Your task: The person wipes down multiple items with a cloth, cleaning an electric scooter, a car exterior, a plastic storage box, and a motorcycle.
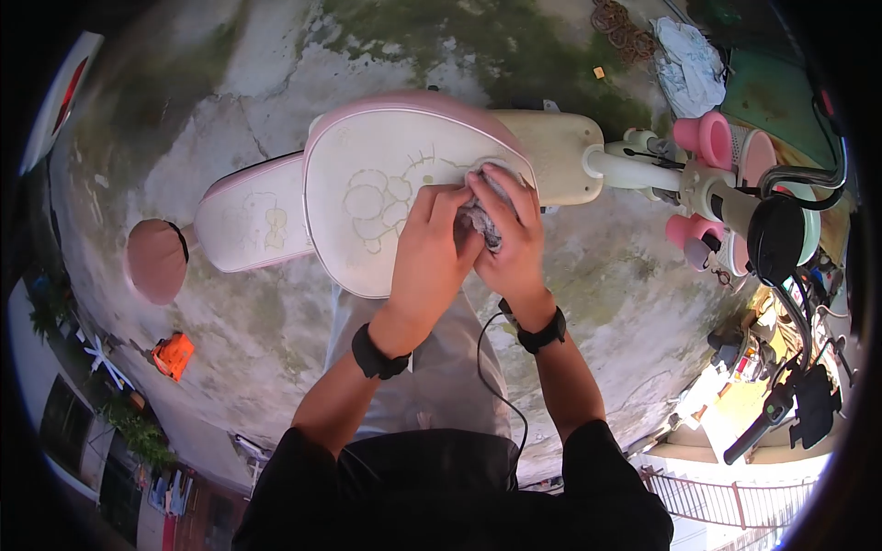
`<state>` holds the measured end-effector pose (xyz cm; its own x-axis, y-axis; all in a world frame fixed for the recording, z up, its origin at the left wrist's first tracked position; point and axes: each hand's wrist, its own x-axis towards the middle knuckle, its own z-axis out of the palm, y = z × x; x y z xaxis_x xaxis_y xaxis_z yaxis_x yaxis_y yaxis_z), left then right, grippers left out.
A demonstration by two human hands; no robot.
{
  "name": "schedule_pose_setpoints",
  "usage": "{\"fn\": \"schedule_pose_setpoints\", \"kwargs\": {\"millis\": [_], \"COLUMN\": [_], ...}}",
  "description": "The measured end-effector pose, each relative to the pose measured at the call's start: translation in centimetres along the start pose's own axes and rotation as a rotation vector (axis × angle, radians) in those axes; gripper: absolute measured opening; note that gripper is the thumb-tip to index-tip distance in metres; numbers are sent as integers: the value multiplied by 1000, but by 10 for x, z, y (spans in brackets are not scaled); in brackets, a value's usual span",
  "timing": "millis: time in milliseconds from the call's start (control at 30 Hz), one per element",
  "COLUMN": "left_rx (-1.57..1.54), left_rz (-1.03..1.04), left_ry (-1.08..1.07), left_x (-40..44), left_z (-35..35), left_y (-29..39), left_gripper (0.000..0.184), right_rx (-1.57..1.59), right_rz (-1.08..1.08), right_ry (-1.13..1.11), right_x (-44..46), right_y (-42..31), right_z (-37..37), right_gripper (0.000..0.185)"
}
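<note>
A wide white scooter seat (358, 248) with a pink edge and a stitched cartoon cat lies in front of me. At its right end my right hand (513, 234) is closed around a crumpled grey cloth (480, 225). My left hand (430, 243) meets it from the left, fingers bent and closed on the same cloth. Part of the cloth is hidden under the fingers of both hands. Both hands are over the seat's surface, beside the cat's face. Black bands circle both wrists, and a thin cable hangs by the right one.
A smaller white rear seat (248, 220) and a pink round pad (158, 262) extend left. On the right are the beige scooter body (551, 156), handlebar (758, 432) and pink cups (703, 138). An orange object (173, 355) and a pale blue cloth (687, 69) lie on the concrete.
</note>
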<state>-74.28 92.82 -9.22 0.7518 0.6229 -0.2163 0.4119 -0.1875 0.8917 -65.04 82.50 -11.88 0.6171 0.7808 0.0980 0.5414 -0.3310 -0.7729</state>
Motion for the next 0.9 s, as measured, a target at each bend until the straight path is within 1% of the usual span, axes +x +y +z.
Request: {"fn": "schedule_pose_setpoints", "kwargs": {"millis": [67,133,167,267,367,467,500,600,633,667,733,800,900], "left_rx": [23,27,37,86,143,178,185,240,285,299,294,296,262], "left_rz": [59,106,99,85,18,-79,-117,-178,-137,-139,-95,-162,-217], "left_ry": [40,33,8,-91,-142,-146,-147,-8,62,115,244,281,301], "left_x": [11,10,5,-22,-60,-82,-86,-75,-67,-57,-33,-19,-27], "left_z": [11,22,24,14,-4,-40,-52,-87,-96,-106,-128,-147,-156], "left_y": [3,0,1,1,-12,-20,-20,-23,-29,-35,-45,-48,-54], "left_gripper": [42,45,45,44,42,41,41,42,43,42,43,40,36], "right_rx": [15,6,-2,-105,-162,-229,-161,-85,-24,40,43,83,11], "right_rz": [66,88,100,149,131,-9,18,-111,-119,-129,-153,-158,-229], "right_ry": [47,99,131,95,66,-11,-62,-157,-151,-144,-136,-154,-198], "right_x": [6,-5,-13,-46,-85,-92,-83,-39,-20,-1,29,53,59], "right_y": [7,10,10,-6,-23,-45,-58,-73,-78,-82,-91,-107,-119], "right_z": [-1,-1,-2,1,21,41,45,66,76,90,117,132,138], "right_gripper": [63,58,56,52,53,52,54,52,58,65,64,61,59]}}
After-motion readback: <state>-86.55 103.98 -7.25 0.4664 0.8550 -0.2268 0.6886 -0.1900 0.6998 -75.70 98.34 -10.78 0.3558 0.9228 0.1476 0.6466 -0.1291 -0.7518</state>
